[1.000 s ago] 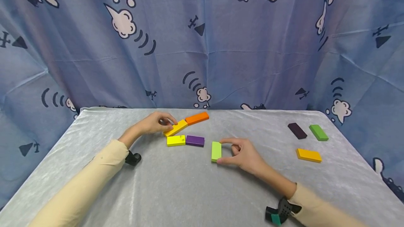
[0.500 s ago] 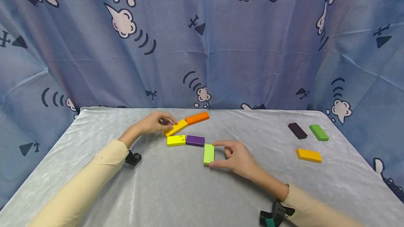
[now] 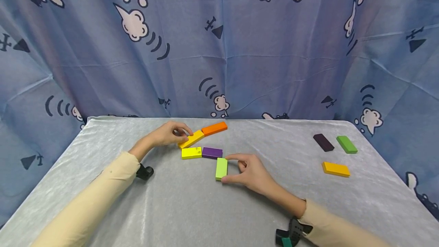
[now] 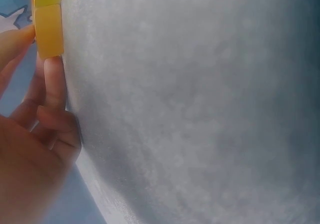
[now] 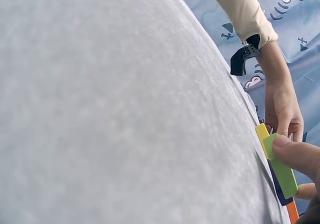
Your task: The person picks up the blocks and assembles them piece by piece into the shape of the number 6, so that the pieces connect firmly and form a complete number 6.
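In the head view my left hand [image 3: 168,132] holds the left end of an amber-yellow block [image 3: 194,139] between thumb and finger. An orange block [image 3: 214,128] meets that block's far end at a slight angle. Nearer me, a bright yellow block [image 3: 191,153] and a purple block [image 3: 212,153] lie end to end. My right hand [image 3: 252,174] pinches a lime-green block [image 3: 221,169] by its two short ends, thumb at the near one. Its far end is right at the purple block's right corner. The right wrist view shows the lime-green block [image 5: 282,174] overlapping the purple one.
Toward the right of the grey cloth-covered table [image 3: 178,209] lie a dark block [image 3: 323,142], a green block [image 3: 346,144] and another amber-yellow block [image 3: 336,169]. A blue patterned curtain [image 3: 192,48] hangs behind the table's far edge.
My right hand has slid the lime-green block left and slightly nearer me, to the purple block's right end. The left hand and the other blocks stay in place.
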Demonstrator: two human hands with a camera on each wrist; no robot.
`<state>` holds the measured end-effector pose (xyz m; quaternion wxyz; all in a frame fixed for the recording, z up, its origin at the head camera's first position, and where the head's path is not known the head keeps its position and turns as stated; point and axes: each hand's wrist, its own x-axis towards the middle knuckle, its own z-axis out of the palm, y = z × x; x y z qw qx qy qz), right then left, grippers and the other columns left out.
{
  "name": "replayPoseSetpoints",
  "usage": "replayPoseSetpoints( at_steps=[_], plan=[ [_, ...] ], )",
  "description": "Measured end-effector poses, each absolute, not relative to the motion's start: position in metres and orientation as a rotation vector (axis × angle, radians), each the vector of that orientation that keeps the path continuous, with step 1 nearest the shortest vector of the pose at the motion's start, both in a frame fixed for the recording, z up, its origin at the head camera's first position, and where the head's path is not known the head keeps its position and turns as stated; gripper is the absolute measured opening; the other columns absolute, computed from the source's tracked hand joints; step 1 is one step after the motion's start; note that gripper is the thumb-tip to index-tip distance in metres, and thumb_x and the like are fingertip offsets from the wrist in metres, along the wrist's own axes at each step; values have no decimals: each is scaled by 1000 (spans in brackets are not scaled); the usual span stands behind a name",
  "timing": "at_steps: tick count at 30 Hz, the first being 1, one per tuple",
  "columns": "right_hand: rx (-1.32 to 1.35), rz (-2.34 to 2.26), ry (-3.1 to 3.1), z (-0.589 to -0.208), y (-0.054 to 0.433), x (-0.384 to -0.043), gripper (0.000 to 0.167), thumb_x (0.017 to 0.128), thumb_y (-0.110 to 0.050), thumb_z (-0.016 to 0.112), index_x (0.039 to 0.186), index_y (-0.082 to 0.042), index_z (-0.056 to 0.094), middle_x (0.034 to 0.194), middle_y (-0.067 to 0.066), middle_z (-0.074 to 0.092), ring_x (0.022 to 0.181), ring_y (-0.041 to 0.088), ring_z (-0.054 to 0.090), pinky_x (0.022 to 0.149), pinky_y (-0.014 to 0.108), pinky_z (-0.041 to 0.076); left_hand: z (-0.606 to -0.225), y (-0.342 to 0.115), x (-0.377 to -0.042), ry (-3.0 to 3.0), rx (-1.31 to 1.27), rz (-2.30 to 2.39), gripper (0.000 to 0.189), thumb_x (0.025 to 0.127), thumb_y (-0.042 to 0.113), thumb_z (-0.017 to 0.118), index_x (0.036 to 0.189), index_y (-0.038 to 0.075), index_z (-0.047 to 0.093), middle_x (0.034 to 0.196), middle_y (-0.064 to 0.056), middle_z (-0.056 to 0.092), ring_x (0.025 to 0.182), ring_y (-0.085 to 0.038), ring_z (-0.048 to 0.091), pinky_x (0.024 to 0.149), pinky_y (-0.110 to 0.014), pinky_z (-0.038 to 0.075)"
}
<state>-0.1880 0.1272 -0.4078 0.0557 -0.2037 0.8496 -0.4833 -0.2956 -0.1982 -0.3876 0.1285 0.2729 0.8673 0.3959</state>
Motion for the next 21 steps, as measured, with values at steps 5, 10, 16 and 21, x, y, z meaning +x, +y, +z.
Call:
replayPoseSetpoints(
  at_steps=[5,10,16,21],
  plan=[
    [-608,-1440,2605,-408,124,-189,58,68,-23,97,119,-8,75,55,-7,28,50,8,24,48,23,21,-388,-198,-295,2523,813,1155,23,98,0,65,120,1,71,104,-9,71,94,-24,65,85,-38,54],
    [-596,-1373,2649,-408,120,-189,59,67,-26,98,117,-6,74,55,-8,29,50,8,25,48,23,20,-386,-197,-295,2527,793,1155,23,98,2,66,120,2,72,102,-7,71,93,-23,65,84,-38,54],
    [-580,-1321,2663,-407,118,-190,62,64,-26,99,117,-5,73,56,-8,28,52,9,24,48,24,20,-387,-198,-295,2531,790,1155,23,98,1,66,120,2,72,101,-7,71,93,-23,65,84,-37,54],
    [-606,-1310,2619,-405,123,-190,64,66,-24,98,120,-6,71,56,-8,28,51,8,24,49,24,22,-388,-198,-295,2528,797,1156,23,98,1,66,120,2,72,101,-7,71,92,-23,65,83,-37,54]
  ],
)
